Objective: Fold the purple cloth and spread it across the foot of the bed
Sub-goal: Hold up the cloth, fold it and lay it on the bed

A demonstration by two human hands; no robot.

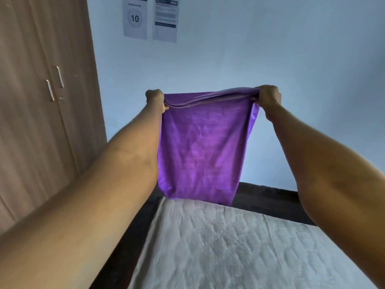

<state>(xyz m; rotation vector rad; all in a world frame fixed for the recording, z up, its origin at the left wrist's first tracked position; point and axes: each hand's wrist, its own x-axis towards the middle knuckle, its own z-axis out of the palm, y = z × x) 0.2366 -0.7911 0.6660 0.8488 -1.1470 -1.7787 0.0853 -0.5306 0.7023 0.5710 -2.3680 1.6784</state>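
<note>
The purple cloth [200, 147] hangs in the air in front of me, folded into several layers that show along its top edge. My left hand [155, 99] grips its top left corner and my right hand [267, 97] grips its top right corner, both arms stretched out. The cloth's lower edge hangs just above the far end of the bed [218, 243], which is covered with a wrinkled white sheet.
A dark wooden bed frame [268, 197] borders the mattress at the far end and left side. A wooden wardrobe [41, 105] with metal handles stands at the left. Two paper notices [150, 17] hang on the pale blue wall behind.
</note>
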